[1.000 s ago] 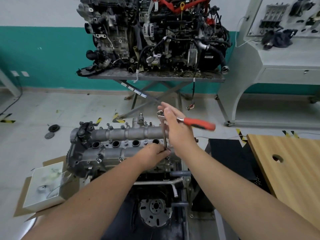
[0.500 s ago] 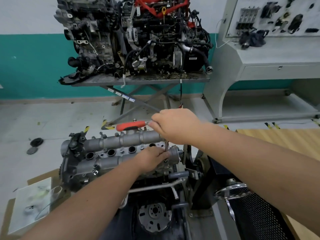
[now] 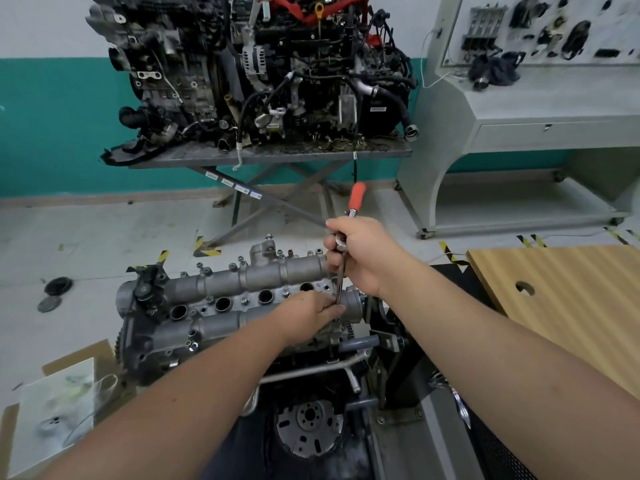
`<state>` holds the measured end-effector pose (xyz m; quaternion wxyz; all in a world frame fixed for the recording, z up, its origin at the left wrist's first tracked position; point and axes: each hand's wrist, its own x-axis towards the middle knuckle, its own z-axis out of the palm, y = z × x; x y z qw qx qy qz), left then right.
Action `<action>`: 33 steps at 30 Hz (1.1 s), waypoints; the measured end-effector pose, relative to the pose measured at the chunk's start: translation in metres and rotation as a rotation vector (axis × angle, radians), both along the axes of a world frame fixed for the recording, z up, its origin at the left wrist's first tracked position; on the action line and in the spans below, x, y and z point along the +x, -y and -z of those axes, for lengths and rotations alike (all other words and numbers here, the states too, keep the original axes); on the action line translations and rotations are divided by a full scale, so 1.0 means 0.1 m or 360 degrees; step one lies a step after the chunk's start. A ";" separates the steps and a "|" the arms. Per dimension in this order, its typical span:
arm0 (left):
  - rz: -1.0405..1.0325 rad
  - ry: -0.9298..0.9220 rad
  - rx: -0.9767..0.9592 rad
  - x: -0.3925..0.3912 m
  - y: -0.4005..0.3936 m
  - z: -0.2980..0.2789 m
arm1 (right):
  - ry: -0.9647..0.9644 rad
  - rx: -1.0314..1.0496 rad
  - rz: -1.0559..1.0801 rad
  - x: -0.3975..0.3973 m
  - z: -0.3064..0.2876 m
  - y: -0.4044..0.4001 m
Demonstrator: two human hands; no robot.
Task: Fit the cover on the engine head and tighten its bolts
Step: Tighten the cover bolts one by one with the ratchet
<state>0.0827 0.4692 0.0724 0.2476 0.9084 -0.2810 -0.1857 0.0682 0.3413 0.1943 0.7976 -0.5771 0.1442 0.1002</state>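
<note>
The grey cast cover (image 3: 242, 299) lies on top of the engine head, with several bolts (image 3: 244, 300) showing along its ridges. A ratchet wrench with a red handle (image 3: 356, 197) stands on a long extension bar (image 3: 340, 282) at the cover's right end. My right hand (image 3: 363, 254) grips the ratchet head at the top of the bar, and the red handle points up and away from me. My left hand (image 3: 317, 311) pinches the lower end of the bar against the cover; the bolt under it is hidden.
A full engine (image 3: 256, 71) sits on a metal stand (image 3: 270, 155) behind. A grey bench with a parts board (image 3: 533, 109) stands at the right, a wooden tabletop (image 3: 571, 296) closer. Cardboard with a plastic bag (image 3: 59, 400) lies at the lower left. A flywheel (image 3: 310, 427) shows below.
The red handle has swung round: it pointed right, then left, and now points away from me. Both hands stay on the tool at the cover's right end.
</note>
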 end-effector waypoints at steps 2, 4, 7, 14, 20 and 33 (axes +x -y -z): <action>0.0020 0.0049 0.0038 0.00 0.02 0.00 | 0.0006 -0.0042 0.0032 0.00 -0.03 0.00; 0.0028 0.0064 0.0042 0.00 0.02 0.01 | 0.0009 -0.0083 0.0001 -0.02 -0.06 -0.02; 0.0042 0.0081 0.0046 0.03 0.04 0.00 | 0.0075 -0.0183 -0.0002 -0.03 -0.06 -0.03; -0.0007 0.0195 0.0066 -0.01 0.02 0.09 | 0.0049 -0.0112 -0.0048 -0.05 -0.06 0.00; -0.0042 0.0111 0.0014 0.03 0.02 0.08 | 0.0002 0.0111 -0.0015 -0.04 -0.04 0.00; -0.0081 -0.0057 -0.0100 -0.02 -0.01 0.02 | 0.1886 -0.1920 0.0190 -0.17 0.36 0.20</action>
